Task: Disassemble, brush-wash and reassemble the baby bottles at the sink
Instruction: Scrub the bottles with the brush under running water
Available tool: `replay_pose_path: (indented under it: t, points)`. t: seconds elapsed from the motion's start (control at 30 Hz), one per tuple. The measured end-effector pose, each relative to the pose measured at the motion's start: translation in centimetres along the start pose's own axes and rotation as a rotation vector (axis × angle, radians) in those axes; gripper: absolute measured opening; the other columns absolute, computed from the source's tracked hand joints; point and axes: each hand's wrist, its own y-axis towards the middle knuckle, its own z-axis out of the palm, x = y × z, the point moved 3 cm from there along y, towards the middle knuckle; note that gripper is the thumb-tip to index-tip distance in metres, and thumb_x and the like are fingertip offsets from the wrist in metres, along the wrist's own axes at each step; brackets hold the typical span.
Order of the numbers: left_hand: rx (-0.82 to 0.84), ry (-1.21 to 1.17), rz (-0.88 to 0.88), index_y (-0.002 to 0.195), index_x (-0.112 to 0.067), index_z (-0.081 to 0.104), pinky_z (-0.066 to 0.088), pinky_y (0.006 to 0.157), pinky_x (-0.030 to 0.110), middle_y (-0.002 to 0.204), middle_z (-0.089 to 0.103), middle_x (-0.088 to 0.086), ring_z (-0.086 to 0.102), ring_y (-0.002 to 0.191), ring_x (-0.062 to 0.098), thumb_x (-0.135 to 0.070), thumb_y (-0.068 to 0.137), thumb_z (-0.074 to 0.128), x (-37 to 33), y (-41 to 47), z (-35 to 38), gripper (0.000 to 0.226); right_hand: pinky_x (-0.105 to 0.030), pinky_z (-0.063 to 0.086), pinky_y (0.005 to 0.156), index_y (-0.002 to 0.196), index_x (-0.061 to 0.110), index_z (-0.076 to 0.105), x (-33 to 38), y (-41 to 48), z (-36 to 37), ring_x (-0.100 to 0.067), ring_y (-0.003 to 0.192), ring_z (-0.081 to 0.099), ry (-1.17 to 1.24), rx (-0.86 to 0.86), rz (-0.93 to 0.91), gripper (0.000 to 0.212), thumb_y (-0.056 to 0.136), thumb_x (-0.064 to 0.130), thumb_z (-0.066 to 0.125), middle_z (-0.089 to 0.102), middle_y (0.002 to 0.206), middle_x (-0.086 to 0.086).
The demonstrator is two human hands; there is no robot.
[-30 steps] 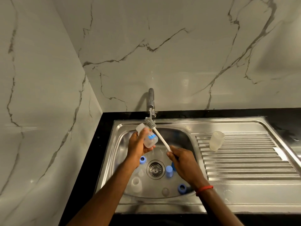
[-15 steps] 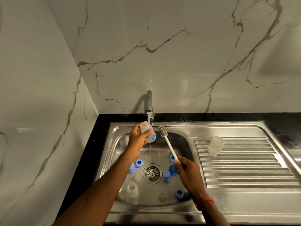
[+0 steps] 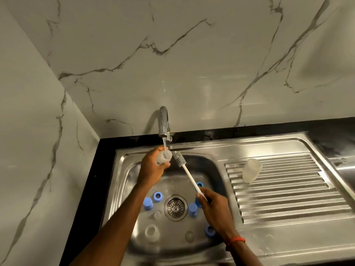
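**Wet bottle under the tap**

Our left hand (image 3: 153, 167) has its grip wrapped round the small clear plastic baby bottle (image 3: 164, 157), held under the running chrome tap (image 3: 163, 121) above the steel sink (image 3: 126, 173). We judge the bottle light, stiff and slippery, best held mid-body. Our right hand (image 3: 213, 206) pinches the white-handled grey bottle brush (image 3: 189, 176), just beside the bottle.

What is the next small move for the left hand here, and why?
Probably tip the bottle to empty it: the left hand holds it mouth-up under the running tap, while the brush in the right hand is outside it.
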Motion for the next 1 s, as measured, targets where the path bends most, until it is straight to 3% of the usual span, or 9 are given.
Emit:
replay_pose_path:
  t: [0.13, 0.27, 0.37, 0.5, 0.63, 0.73, 0.8, 0.9, 1.0]
  points:
    - [-0.042, -0.06, -0.049, 0.119, -0.028, 0.062, 0.048, 0.069, 0.009, 0.11, 0.068, -0.008, 0.065, 0.095, 0.008, -0.01, 0.075, 0.085, 0.1, 1.1, -0.1, 0.054, -0.017, 0.055, 0.079, 0.114, 0.022, 0.072, -0.4, 0.5, 0.0, -0.001, 0.087, 0.068, 0.001, 0.002, 0.027, 0.023, 0.095, 0.032, 0.065, 0.073, 0.089, 0.014]
    - [-0.021, -0.147, -0.05, 0.113, -0.034, 0.06, 0.056, 0.075, 0.018, 0.11, 0.07, -0.005, 0.069, 0.098, 0.011, -0.008, 0.075, 0.086, -0.1, 1.4, 0.2, 0.054, -0.011, 0.051, 0.074, 0.116, 0.024, 0.072, -1.0, 0.6, -0.5, 0.003, 0.086, 0.068, 0.0, -0.005, 0.065, 0.023, 0.094, 0.03, 0.067, 0.074, 0.09, 0.016]
    - [0.016, -0.146, -0.025, 0.114, -0.033, 0.061, 0.052, 0.072, 0.011, 0.106, 0.07, -0.01, 0.067, 0.095, 0.005, -0.008, 0.075, 0.086, -0.2, 1.0, 0.4, 0.053, -0.012, 0.051, 0.07, 0.112, 0.027, 0.072, -1.1, 0.6, -0.9, 0.001, 0.082, 0.068, -0.008, -0.009, 0.086, 0.018, 0.095, 0.029, 0.066, 0.073, 0.084, 0.017]
    - [0.005, -0.238, -0.049, 0.113, -0.032, 0.061, 0.055, 0.069, 0.014, 0.106, 0.068, -0.016, 0.066, 0.097, 0.005, -0.007, 0.075, 0.086, 0.1, 0.5, 0.3, 0.052, -0.016, 0.05, 0.066, 0.105, 0.033, 0.071, -1.0, 0.6, -1.0, 0.0, 0.077, 0.068, -0.038, -0.023, 0.078, 0.011, 0.095, 0.029, 0.067, 0.071, 0.079, 0.018]
    - [0.025, -0.242, -0.046, 0.116, -0.028, 0.064, 0.057, 0.075, 0.02, 0.111, 0.071, -0.007, 0.068, 0.101, 0.012, -0.004, 0.073, 0.086, 0.3, 0.4, 0.4, 0.054, -0.017, 0.053, 0.072, 0.113, 0.027, 0.072, -1.7, 0.7, -0.6, 0.0, 0.082, 0.068, -0.059, -0.009, 0.096, 0.021, 0.094, 0.034, 0.067, 0.073, 0.085, 0.015]
    - [-0.023, -0.315, -0.105, 0.113, -0.035, 0.065, 0.06, 0.081, 0.028, 0.113, 0.071, -0.009, 0.068, 0.103, 0.011, -0.002, 0.075, 0.084, 0.1, 0.5, 0.1, 0.054, -0.022, 0.057, 0.078, 0.117, 0.026, 0.071, -2.2, 0.9, -0.4, 0.001, 0.086, 0.068, -0.084, 0.018, 0.098, 0.026, 0.093, 0.037, 0.067, 0.073, 0.09, 0.016]
    - [0.012, -0.279, -0.091, 0.11, -0.039, 0.065, 0.06, 0.081, 0.028, 0.109, 0.072, -0.011, 0.068, 0.102, 0.011, -0.002, 0.074, 0.084, -0.1, 0.3, 0.3, 0.055, -0.021, 0.056, 0.077, 0.117, 0.026, 0.071, -2.1, 0.8, -0.4, 0.001, 0.085, 0.067, -0.095, 0.025, 0.098, 0.025, 0.093, 0.036, 0.067, 0.073, 0.089, 0.015]
    - [-0.021, -0.356, -0.156, 0.121, -0.03, 0.065, 0.06, 0.079, 0.028, 0.117, 0.07, -0.004, 0.067, 0.105, 0.014, -0.004, 0.076, 0.084, 0.2, 0.4, 0.2, 0.055, -0.015, 0.053, 0.071, 0.114, 0.028, 0.071, -1.7, 0.7, -0.6, 0.002, 0.083, 0.067, -0.093, 0.026, 0.089, 0.021, 0.095, 0.032, 0.066, 0.072, 0.086, 0.016]
    - [0.037, -0.283, -0.091, 0.118, -0.032, 0.064, 0.057, 0.075, 0.017, 0.112, 0.07, -0.008, 0.067, 0.102, 0.01, -0.004, 0.077, 0.083, -0.4, 0.2, 0.3, 0.053, -0.014, 0.051, 0.069, 0.107, 0.033, 0.07, -1.0, 0.6, -1.0, 0.002, 0.081, 0.067, -0.087, 0.023, 0.084, 0.013, 0.095, 0.029, 0.065, 0.072, 0.082, 0.014]
